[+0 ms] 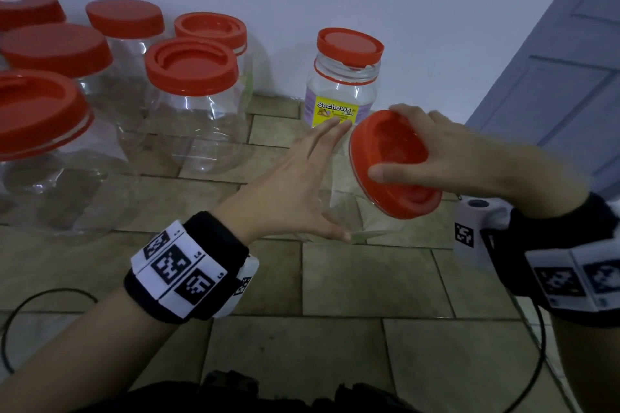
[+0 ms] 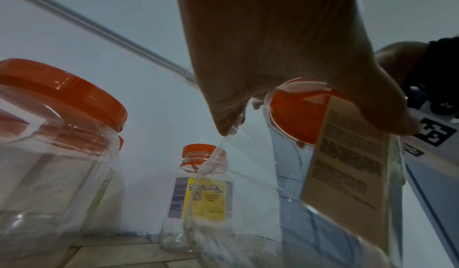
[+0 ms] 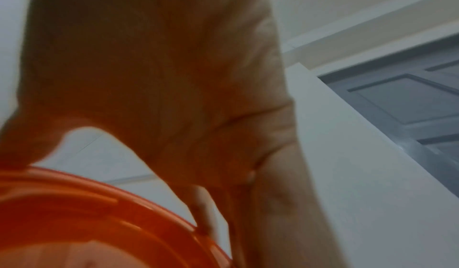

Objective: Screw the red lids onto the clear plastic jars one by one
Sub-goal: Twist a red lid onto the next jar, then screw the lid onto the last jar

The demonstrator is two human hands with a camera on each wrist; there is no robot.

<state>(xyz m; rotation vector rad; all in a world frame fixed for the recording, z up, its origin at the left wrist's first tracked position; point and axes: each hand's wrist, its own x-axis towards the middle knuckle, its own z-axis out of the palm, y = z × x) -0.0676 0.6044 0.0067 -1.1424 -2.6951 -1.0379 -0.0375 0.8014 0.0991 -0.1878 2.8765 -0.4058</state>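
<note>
A clear plastic jar (image 1: 349, 211) is tilted toward me above the tiled floor. My left hand (image 1: 330, 184) holds its body, fingers stretched along the far side and the thumb hooked under the near side. In the left wrist view the thumb (image 2: 372, 105) presses on the jar's tan label (image 2: 347, 164). A red lid (image 1: 399, 184) sits on the jar's mouth. My right hand (image 1: 389, 141) grips it, thumb on the near rim and fingers over the far rim. The right wrist view is blurred, with the lid (image 3: 74, 223) under my fingers (image 3: 201, 209).
Several large clear jars with red lids (image 1: 191, 104) stand at the left along the wall. A smaller capped jar with a yellow Sochews label (image 1: 342, 84) stands just behind my hands. A blue door (image 1: 553, 77) is at the right. A black cable (image 1: 43, 295) loops over the floor.
</note>
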